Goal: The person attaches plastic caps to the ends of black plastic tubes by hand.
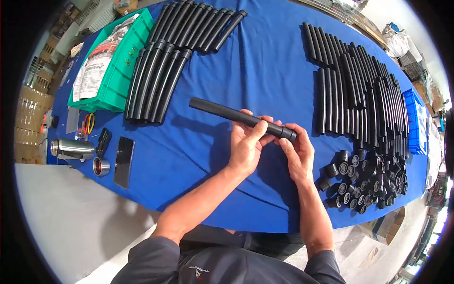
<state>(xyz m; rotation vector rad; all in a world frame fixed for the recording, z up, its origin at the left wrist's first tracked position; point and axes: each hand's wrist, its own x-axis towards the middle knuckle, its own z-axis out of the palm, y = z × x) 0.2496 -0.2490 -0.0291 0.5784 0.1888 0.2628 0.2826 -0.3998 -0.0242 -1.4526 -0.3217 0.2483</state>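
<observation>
A black tube [222,111] is held slanting over the blue cloth, its far end up to the left. My left hand [247,144] is closed around the tube's middle, thumb on top. On the tube's right end sits a black cap [288,134], and my right hand [299,152] grips it between thumb and fingers. Several tubes with caps [163,80] lie in rows at the upper left. Plain tubes without visible caps [350,85] are stacked on the right, with a pile of loose black caps [364,182] below them.
At the left stands a green crate [124,61] with newspaper in it. Near it are a steel flask [73,148], a steel cup [100,166], a phone [124,162] and orange-handled scissors [88,124]. A blue bin [414,122] stands at the right edge, a cardboard box [388,226] below the table.
</observation>
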